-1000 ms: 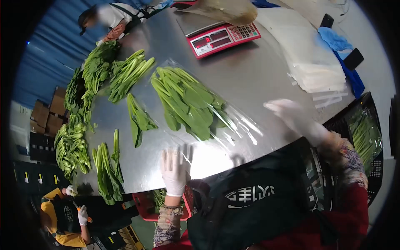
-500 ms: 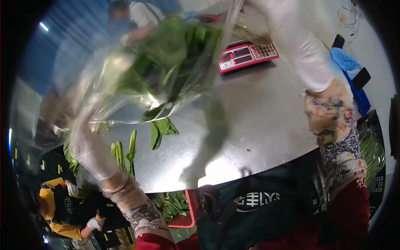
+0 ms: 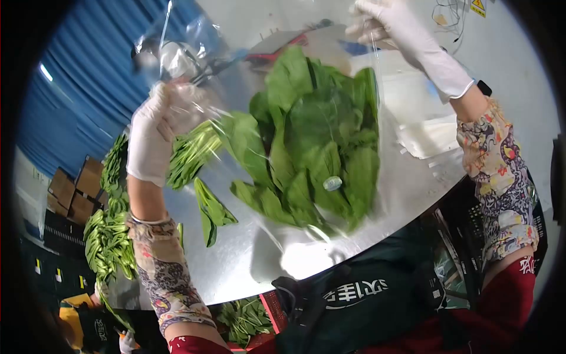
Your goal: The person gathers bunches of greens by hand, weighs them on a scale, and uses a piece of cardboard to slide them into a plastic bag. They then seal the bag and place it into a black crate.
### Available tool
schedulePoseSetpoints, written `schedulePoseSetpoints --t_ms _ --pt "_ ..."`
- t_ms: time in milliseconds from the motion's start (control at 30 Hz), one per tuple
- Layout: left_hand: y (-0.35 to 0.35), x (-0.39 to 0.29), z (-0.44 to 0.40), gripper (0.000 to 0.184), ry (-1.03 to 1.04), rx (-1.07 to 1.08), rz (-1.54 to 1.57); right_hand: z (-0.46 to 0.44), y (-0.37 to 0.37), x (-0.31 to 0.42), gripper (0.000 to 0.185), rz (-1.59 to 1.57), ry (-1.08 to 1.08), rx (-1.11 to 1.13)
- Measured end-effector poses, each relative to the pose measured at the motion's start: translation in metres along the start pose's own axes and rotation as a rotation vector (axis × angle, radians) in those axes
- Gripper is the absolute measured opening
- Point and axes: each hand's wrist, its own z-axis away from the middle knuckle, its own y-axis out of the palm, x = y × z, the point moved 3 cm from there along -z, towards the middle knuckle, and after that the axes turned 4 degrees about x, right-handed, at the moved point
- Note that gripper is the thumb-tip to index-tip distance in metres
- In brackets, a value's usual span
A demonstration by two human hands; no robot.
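A clear plastic bag [image 3: 197,38] hangs between my hands above the metal table, with dark leafy greens [image 3: 321,130] bunched inside its lower part. My left hand [image 3: 154,135], in a white glove, is closed on the bag's upper left side. At the upper right, my gloved right hand [image 3: 392,29] pinches the bag's other edge. A small oval label [image 3: 332,183] shows over the leaves. Beside the bag on the left lie loose green stalks [image 3: 191,156] and a few leaves [image 3: 212,212].
The metal table's [image 3: 236,253] curved front edge runs before my apron. More greens [image 3: 109,236] are heaped at the left, near cardboard boxes [image 3: 76,194]. Below the table stands a red crate [image 3: 274,312] with leaves. Other people work at the far side and lower left.
The bag has swung upright, and the greens now hang in its lower part. My left hand has risen with its side of the bag. The red scale is no longer plainly visible.
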Motion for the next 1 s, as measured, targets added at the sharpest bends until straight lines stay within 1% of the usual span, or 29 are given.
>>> schedulePoseSetpoints --t_ms 33,67,133,167,200,233,267,300,333,367,400,433,467,533,567,667,700,800,833,933,967,1000 --pt "0.012 -0.012 -0.001 0.043 -0.018 -0.064 -0.041 0.008 -0.004 0.014 0.025 0.165 -0.139 0.010" --pt "0.011 -0.017 -0.004 0.043 0.036 -0.059 -0.001 0.020 -0.006 0.020 0.024 0.218 -0.178 -0.029" --pt "0.023 -0.020 0.004 0.042 0.085 -0.133 0.026 0.056 -0.009 0.026 0.023 0.327 -0.247 -0.113" --pt "0.027 -0.007 0.015 0.041 0.049 -0.177 0.004 0.079 -0.009 0.027 0.023 0.384 -0.273 -0.157" --pt "0.032 0.014 0.033 0.039 0.018 -0.217 -0.019 0.108 -0.006 0.018 0.020 0.410 -0.191 -0.195" --pt "0.047 0.044 0.058 0.038 -0.134 -0.138 0.130 0.137 -0.003 0.009 0.018 0.435 -0.107 -0.229" --pt "0.068 0.076 0.080 0.039 -0.175 -0.098 -0.031 0.164 0.000 -0.019 0.016 0.421 0.084 -0.257" --pt "0.072 0.119 0.106 0.041 -0.152 -0.140 -0.493 0.188 -0.008 -0.067 0.016 0.379 0.110 -0.217" --pt "0.085 0.173 0.135 0.042 -0.279 -0.141 -0.335 0.212 -0.017 -0.115 0.015 0.337 0.136 -0.178" --pt "0.123 0.181 0.156 0.043 -0.551 -0.189 0.010 0.238 -0.019 -0.142 0.015 0.332 0.261 -0.184" --pt "0.133 0.200 0.178 0.038 -0.629 -0.199 0.138 0.260 -0.019 -0.161 0.014 0.319 0.395 -0.189" --pt "0.149 0.208 0.189 0.037 -0.724 -0.246 0.247 0.273 -0.020 -0.179 0.014 0.248 0.524 -0.213" --pt "0.148 0.213 0.201 0.037 -0.744 -0.276 0.272 0.283 -0.015 -0.181 0.014 0.190 0.623 -0.242" --pt "0.141 0.233 0.214 0.037 -0.755 -0.281 0.371 0.288 -0.009 -0.187 0.015 0.136 0.655 -0.192" --pt "0.144 0.229 0.209 0.039 -0.788 -0.332 0.372 0.288 -0.009 -0.187 0.015 0.139 0.679 -0.181" --pt "0.148 0.223 0.204 0.039 -0.820 -0.342 0.372 0.291 -0.013 -0.189 0.016 0.100 0.762 -0.182" --pt "0.150 0.221 0.204 0.036 -0.859 -0.393 0.381 0.292 -0.014 -0.190 0.017 0.084 0.790 -0.184" --pt "0.142 0.231 0.211 0.037 -0.873 -0.375 0.199 0.291 -0.014 -0.193 0.018 0.097 0.857 -0.161" --pt "0.141 0.237 0.213 0.035 -0.860 -0.405 0.247 0.289 -0.014 -0.191 0.019 0.098 0.888 -0.162" --pt "0.139 0.224 0.192 0.027 -0.986 -0.250 -0.070 0.286 -0.014 -0.194 0.018 0.099 0.898 -0.148" --pt "0.138 0.218 0.187 0.020 -0.898 -0.304 -0.474 0.284 -0.014 -0.195 0.018 0.107 0.900 -0.134" --pt "0.157 0.180 0.158 0.024 -0.854 -0.293 -0.994 0.284 -0.015 -0.195 0.019 0.114 0.906 -0.122"
